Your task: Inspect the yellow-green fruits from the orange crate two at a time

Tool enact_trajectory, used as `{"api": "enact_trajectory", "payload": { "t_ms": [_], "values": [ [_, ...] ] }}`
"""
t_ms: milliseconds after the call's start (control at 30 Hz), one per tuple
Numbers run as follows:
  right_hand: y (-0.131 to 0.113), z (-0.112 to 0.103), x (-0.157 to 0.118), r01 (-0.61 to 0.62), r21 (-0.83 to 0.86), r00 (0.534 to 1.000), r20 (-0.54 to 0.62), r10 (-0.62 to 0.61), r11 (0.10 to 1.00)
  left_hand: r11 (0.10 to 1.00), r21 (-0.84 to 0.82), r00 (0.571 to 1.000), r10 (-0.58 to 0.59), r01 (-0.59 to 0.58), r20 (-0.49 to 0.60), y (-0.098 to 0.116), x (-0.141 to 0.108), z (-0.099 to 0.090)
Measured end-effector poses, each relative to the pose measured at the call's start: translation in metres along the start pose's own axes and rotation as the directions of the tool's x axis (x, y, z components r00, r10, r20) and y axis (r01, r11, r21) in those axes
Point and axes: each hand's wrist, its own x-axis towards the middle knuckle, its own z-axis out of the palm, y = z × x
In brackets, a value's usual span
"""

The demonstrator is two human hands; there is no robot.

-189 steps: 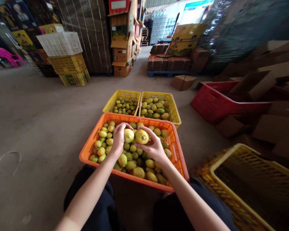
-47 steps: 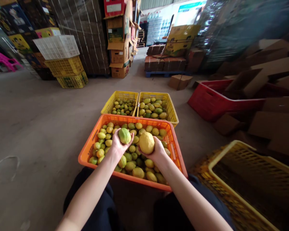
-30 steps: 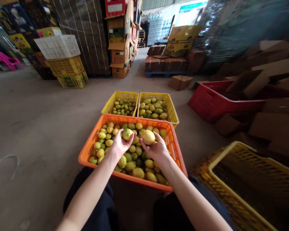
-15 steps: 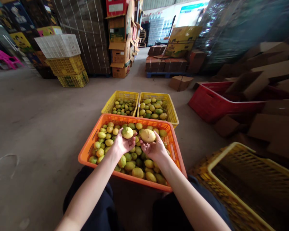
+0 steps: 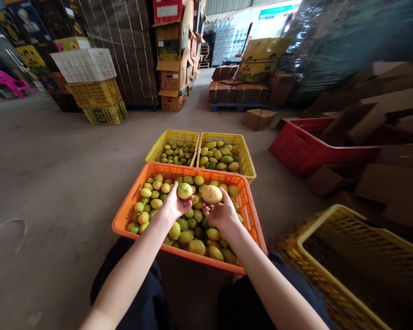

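My left hand point(image 5: 175, 205) is closed around a yellow-green lemon point(image 5: 185, 190), held palm up between thumb and fingers. Beside it, my right hand point(image 5: 223, 211) grips a larger, paler yellow lemon point(image 5: 211, 195). Both hands are over an orange plastic crate point(image 5: 116, 224) in front of my knees. Lying in this crate are many loose lemons point(image 5: 197, 247), from green to yellow. Directly behind it, a left yellow crate point(image 5: 153, 147) and a right yellow crate point(image 5: 248, 160) also contain lemons.
To my right stands another yellow crate point(image 5: 316, 220). Beyond it are a red crate point(image 5: 292, 149) and heaped cardboard point(image 5: 392, 178). Stacked crates point(image 5: 96, 94) stand at the back left, near a tower of cartons point(image 5: 172, 80). A blue pallet point(image 5: 239, 107) bears boxes farther back.
My left hand has turned its lemon slightly, showing a greener side, and shifted a little to the right. The right hand and its lemon are nearly unmoved.
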Motion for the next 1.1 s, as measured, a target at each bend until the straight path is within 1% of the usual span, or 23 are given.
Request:
{"api": "enact_trajectory", "payload": {
  "t_ms": [33,67,100,133,167,200,233,267,300,333,367,400,500,567,600,667,733,767,800,933,1000,1100],
  "values": [
    [0.001,0.001,-0.001,0.031,-0.035,1.0,0.007,-0.031,0.999,0.996,0.038,0.996,0.084,-0.083,-0.036,-0.001,0.0,0.001],
    [0.002,0.002,-0.002,0.075,-0.079,0.997,0.018,-0.074,0.994,0.979,0.075,0.98,0.192,-0.187,-0.059,-0.003,0.0,0.002],
    [0.004,0.003,-0.003,0.145,-0.126,0.989,0.032,-0.142,0.981,0.946,0.106,0.947,0.313,-0.306,-0.064,-0.004,-0.001,0.002],
    [0.006,0.004,-0.005,0.251,-0.175,0.968,0.049,-0.246,0.952,0.897,0.128,0.901,0.431,-0.422,-0.053,-0.005,-0.002,0.003],
    [0.007,0.005,-0.007,0.384,-0.226,0.923,0.071,-0.378,0.895,0.84,0.143,0.846,0.532,-0.523,-0.032,-0.006,-0.003,0.004],
    [0.009,0.006,-0.008,0.526,-0.275,0.848,0.098,-0.521,0.805,0.784,0.152,0.792,0.61,-0.602,-0.008,-0.006,-0.005,0.004],
    [0.01,0.006,-0.01,0.65,-0.321,0.751,0.129,-0.648,0.689,0.731,0.16,0.743,0.669,-0.663,0.02,-0.006,-0.008,0.005],
    [0.011,0.007,-0.011,0.741,-0.358,0.648,0.159,-0.745,0.569,0.684,0.168,0.699,0.714,-0.71,0.046,-0.006,-0.01,0.006],
    [0.011,0.007,-0.012,0.795,-0.384,0.564,0.185,-0.805,0.469,0.648,0.176,0.665,0.744,-0.741,0.066,-0.006,-0.013,0.008],
    [0.011,0.007,-0.013,0.821,-0.403,0.51,0.202,-0.836,0.404,0.625,0.181,0.645,0.76,-0.759,0.08,-0.006,-0.015,0.01],
    [0.011,0.008,-0.014,0.833,-0.413,0.481,0.208,-0.852,0.369,0.616,0.184,0.637,0.766,-0.766,0.086,-0.007,-0.018,0.012],
    [0.011,0.008,-0.015,0.837,-0.416,0.467,0.205,-0.86,0.356,0.621,0.181,0.641,0.763,-0.762,0.082,-0.007,-0.02,0.013],
    [0.012,0.009,-0.017,0.835,-0.426,0.464,0.207,-0.861,0.347,0.675,0.135,0.684,0.728,-0.725,0.035,-0.011,-0.024,0.017],
    [0.013,0.009,-0.017,0.838,-0.446,0.451,0.243,-0.859,0.313,0.684,0.114,0.69,0.724,-0.721,0.021,-0.013,-0.025,0.018],
    [0.014,0.009,-0.017,0.841,-0.459,0.439,0.268,-0.857,0.287,0.677,0.114,0.683,0.73,-0.727,0.023,-0.014,-0.025,0.018],
    [0.016,0.009,-0.017,0.842,-0.479,0.424,0.308,-0.852,0.247,0.639,0.138,0.649,0.76,-0.757,0.042,-0.014,-0.026,0.018],
    [0.016,0.009,-0.016,0.839,-0.482,0.437,0.318,-0.841,0.253,0.588,0.177,0.606,0.793,-0.789,0.068,-0.013,-0.027,0.017],
    [0.016,0.008,-0.016,0.836,-0.479,0.448,0.315,-0.837,0.267,0.572,0.191,0.593,0.801,-0.798,0.077,-0.013,-0.027,0.017],
    [0.016,0.008,-0.016,0.834,-0.475,0.457,0.312,-0.833,0.279,0.57,0.195,0.592,0.802,-0.798,0.078,-0.013,-0.028,0.017],
    [0.016,0.007,-0.015,0.83,-0.49,0.458,0.33,-0.825,0.265,0.619,0.172,0.633,0.773,-0.766,0.04,-0.012,-0.029,0.018],
    [0.016,0.007,-0.014,0.829,-0.485,0.467,0.325,-0.822,0.279,0.61,0.186,0.628,0.777,-0.77,0.05,-0.012,-0.028,0.018],
    [0.016,0.006,-0.013,0.823,-0.47,0.487,0.297,-0.821,0.318,0.571,0.208,0.599,0.793,-0.794,0.111,-0.009,-0.024,0.014]
  ]
}}
